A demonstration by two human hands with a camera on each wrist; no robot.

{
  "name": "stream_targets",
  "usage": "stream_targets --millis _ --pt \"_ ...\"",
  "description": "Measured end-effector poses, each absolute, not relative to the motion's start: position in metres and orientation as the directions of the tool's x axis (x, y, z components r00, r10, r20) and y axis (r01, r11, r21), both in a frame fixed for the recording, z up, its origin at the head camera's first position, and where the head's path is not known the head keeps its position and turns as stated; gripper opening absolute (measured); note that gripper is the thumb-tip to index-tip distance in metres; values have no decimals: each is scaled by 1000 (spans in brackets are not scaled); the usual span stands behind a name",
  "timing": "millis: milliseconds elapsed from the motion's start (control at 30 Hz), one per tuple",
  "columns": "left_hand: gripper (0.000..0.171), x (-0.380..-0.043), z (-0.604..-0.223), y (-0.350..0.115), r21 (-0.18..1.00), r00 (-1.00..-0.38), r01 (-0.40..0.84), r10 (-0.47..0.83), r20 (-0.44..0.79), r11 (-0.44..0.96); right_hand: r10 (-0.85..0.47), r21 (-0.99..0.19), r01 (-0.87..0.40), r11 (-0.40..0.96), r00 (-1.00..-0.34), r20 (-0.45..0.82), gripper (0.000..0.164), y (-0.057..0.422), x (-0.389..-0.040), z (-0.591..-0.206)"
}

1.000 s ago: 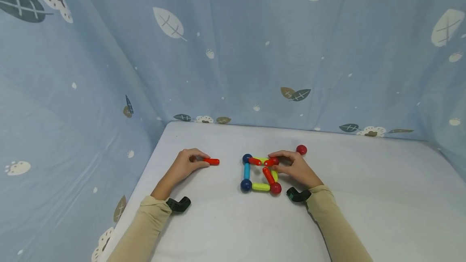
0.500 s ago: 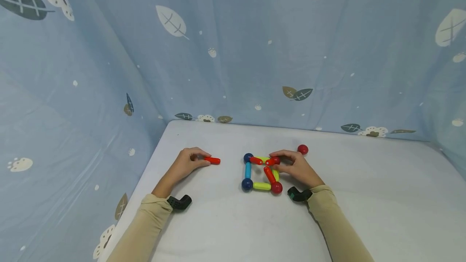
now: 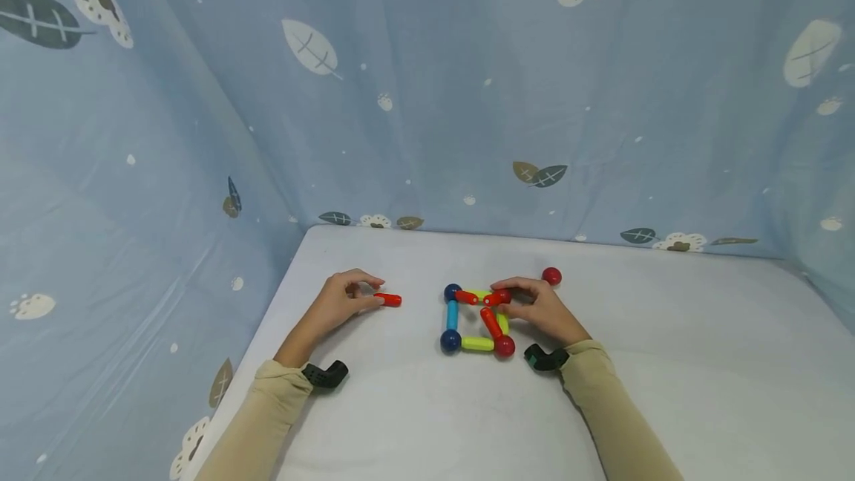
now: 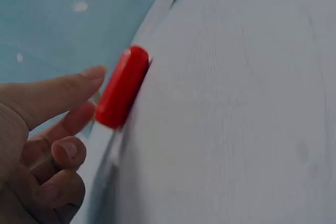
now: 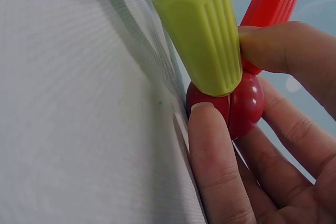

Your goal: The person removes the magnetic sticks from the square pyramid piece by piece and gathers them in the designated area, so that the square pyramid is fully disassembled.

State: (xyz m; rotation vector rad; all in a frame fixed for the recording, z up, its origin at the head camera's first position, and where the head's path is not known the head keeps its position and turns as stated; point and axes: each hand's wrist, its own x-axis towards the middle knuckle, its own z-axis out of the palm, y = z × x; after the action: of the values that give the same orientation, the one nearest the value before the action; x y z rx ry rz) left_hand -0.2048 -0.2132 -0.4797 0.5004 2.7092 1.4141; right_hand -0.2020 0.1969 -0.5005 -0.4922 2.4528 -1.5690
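Left hand [image 3: 337, 298] left of centre in frame, grip released: fingers parted at one end of a loose red rod [image 3: 392, 300] lying on the white tabletop [image 3: 401, 407]; can't tell if the thumb touches it. Right hand [image 3: 544, 312] right of centre, grip pinching the upper-right red ball [image 5: 248, 103] of a square ball-and-rod frame [image 3: 477, 344] mid-frame. Spare red ball [image 3: 551, 276] just above right hand. Step looks like adding inward-angled red rods at the corners: three attached red rods [image 3: 490, 322], none on lower-left blue ball [image 3: 450, 341]. Next move probably calls for pinching the loose rod and bringing its end to that ball, right grip steadying the frame; a knock could shift the angled rods.
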Motion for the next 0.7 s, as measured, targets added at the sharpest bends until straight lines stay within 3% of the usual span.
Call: stream_targets --millis 333,467,700 --pt "29 -195 -459 -149 773 -860 464 429 275 434 -371 -903 -177 392 -928 20 40 198 -203 -504" --pt "32 -198 -464 -120 755 -836 492 477 272 433 -372 -905 -175 389 -928 20 40 199 -202 -506" --pt "37 -201 -470 -87 732 -847 477 479 233 487 -381 -905 -190 382 -924 33 40 197 -203 -503"
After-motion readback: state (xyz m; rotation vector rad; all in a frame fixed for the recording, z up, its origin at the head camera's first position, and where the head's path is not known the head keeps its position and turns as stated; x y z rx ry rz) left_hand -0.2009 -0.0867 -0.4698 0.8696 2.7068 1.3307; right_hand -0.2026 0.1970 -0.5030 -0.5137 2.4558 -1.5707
